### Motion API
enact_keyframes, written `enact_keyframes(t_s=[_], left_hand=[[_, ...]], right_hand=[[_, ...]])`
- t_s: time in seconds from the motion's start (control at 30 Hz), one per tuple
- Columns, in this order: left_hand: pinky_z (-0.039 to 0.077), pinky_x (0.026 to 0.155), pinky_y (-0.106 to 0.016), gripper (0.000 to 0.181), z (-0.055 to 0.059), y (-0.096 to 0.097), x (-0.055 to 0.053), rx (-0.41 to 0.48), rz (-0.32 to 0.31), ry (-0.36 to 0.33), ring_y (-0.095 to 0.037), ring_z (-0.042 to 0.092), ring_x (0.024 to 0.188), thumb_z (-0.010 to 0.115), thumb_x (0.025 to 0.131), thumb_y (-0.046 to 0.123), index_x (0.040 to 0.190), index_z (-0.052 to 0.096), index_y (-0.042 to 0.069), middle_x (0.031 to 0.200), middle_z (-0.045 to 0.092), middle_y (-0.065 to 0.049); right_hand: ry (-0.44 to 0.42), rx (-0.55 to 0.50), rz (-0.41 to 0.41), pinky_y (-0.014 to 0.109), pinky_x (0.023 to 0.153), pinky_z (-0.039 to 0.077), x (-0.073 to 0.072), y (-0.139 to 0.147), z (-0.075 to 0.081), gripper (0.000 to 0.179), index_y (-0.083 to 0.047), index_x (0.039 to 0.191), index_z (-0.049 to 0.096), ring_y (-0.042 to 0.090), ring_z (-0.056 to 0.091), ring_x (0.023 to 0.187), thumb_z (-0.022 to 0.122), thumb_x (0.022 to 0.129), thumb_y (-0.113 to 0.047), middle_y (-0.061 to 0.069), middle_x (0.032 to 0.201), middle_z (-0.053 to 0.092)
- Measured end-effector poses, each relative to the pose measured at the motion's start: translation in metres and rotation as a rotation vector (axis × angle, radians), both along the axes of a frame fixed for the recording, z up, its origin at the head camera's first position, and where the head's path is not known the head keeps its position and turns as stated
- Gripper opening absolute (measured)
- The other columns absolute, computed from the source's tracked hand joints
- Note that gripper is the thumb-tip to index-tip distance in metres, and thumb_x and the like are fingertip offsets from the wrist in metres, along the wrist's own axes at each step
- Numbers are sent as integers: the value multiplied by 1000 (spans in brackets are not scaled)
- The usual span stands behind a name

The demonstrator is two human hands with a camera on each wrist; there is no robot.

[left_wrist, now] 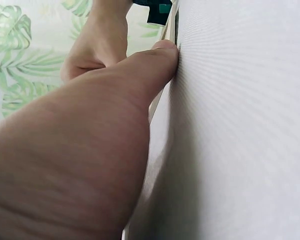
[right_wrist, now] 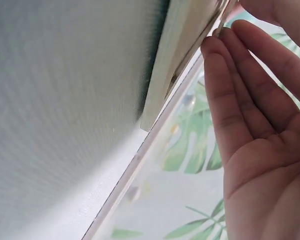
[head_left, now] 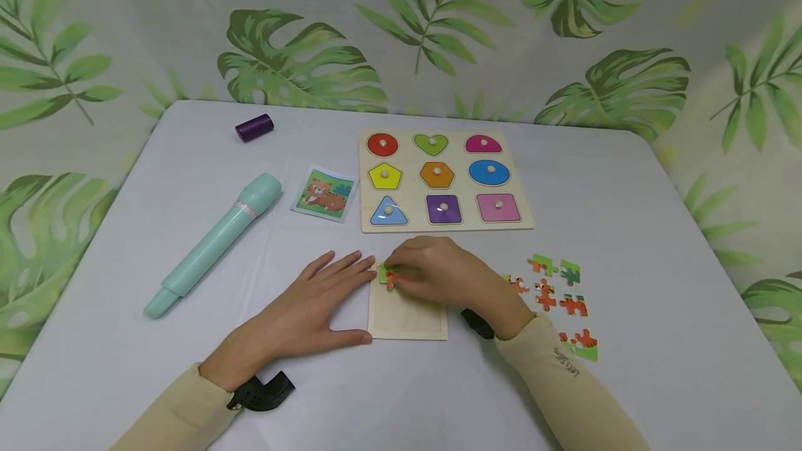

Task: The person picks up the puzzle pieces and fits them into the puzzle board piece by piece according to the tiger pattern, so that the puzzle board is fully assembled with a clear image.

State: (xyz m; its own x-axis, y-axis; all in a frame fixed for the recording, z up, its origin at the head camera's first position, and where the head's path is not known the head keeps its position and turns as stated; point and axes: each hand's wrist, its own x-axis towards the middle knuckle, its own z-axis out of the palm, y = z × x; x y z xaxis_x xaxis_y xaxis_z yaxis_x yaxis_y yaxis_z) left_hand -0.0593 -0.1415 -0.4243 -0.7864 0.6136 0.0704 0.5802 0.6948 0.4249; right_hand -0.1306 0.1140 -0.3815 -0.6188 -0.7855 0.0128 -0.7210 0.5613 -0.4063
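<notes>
My right hand (head_left: 432, 266) pinches a green and orange jigsaw piece (head_left: 388, 278) at the upper left corner of a shallow wooden puzzle tray (head_left: 410, 319). Fingers and thumb come together over the tray's edge in the right wrist view. My left hand (head_left: 319, 312) lies flat with straight, spread fingers along the tray's left side, its fingertips and thumb tip right at the edge. In the left wrist view the thumb (left_wrist: 162, 52) meets the tray's side. Loose jigsaw pieces (head_left: 573, 306) in orange and green lie to the right, some partly hidden behind the right wrist.
Beyond the tray lies a wooden shape board (head_left: 447, 221) with colourful knobbed shapes. A tiger picture card (head_left: 324, 193) is left of it. A mint-green tube (head_left: 213, 246) lies on the left, and a purple cylinder (head_left: 254, 128) sits near the table's back edge.
</notes>
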Motion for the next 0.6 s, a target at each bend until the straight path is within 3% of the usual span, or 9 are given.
enact_keyframes(t_s=[0.6], left_hand=[[12, 130, -49, 92, -1, -1, -1, 9, -9, 15, -21, 25, 158, 71, 87, 66, 158, 42, 15, 168, 34, 1]], right_hand=[[77, 17, 51, 28, 98, 57, 1, -3, -5, 22, -13, 113, 80, 14, 67, 107, 76, 94, -24, -2, 112, 74]])
